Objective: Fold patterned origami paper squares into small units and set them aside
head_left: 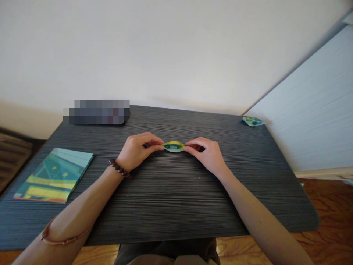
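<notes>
A small folded paper piece [173, 146], yellow and green and pointed at both ends, sits just above the dark striped table [171, 198] at its middle. My left hand [139, 149] pinches the left tip with fingers closed; a brown bead bracelet is on that wrist. My right hand [206, 152] pinches the right tip, fingers also closed. Both forearms rest on the table.
A stack of green and yellow patterned sheets [55, 176] lies at the left of the table. Another small folded paper piece [252, 121] lies at the far right corner. A blurred dark object [96, 112] sits at the far left edge. A pale wall stands behind.
</notes>
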Tool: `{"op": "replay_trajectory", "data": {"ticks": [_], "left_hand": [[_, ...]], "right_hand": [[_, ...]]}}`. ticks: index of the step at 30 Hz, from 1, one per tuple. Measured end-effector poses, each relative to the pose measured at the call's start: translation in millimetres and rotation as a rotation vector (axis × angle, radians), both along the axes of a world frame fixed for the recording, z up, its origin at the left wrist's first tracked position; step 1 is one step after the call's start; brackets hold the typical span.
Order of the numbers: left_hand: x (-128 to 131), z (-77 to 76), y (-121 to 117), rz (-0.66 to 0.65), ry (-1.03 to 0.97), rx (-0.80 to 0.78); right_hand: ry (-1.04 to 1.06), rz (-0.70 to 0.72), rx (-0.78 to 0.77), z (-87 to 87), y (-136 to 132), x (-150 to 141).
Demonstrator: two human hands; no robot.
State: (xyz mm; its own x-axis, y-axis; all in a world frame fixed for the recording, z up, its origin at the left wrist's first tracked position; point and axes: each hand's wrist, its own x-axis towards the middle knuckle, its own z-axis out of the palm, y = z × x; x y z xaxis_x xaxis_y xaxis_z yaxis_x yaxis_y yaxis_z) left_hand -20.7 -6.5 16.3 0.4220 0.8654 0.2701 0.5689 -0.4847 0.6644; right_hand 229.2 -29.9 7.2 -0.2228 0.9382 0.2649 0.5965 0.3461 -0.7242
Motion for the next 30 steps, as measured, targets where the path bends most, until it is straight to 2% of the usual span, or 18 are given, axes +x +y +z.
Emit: {"op": "replay_trajectory", "data": {"ticks": [3,13,18,25,30], "left_hand": [[0,0.3,0,0.021,0.021,-0.012],[6,1.4,-5,-0.034,0.021,-0.015],[5,3.3,-4,0.012,0.031,-0.051],[1,0.1,-1,0.041,0.002,-0.068],[-1,-0.9,1,-0.024,0.048,-0.065]], "right_hand": [[0.001,-0.002,0.021,-2.4,2,2],[0.035,0.014,0.042,-2.9,-2,-7],[0.035,0.003,0.030,-2.9,-2,-6],[0.068,-0.115,0.047,-4.5,-2,-8],[0.087,-0.125,0.063,-7.5,-1,-7]]}}
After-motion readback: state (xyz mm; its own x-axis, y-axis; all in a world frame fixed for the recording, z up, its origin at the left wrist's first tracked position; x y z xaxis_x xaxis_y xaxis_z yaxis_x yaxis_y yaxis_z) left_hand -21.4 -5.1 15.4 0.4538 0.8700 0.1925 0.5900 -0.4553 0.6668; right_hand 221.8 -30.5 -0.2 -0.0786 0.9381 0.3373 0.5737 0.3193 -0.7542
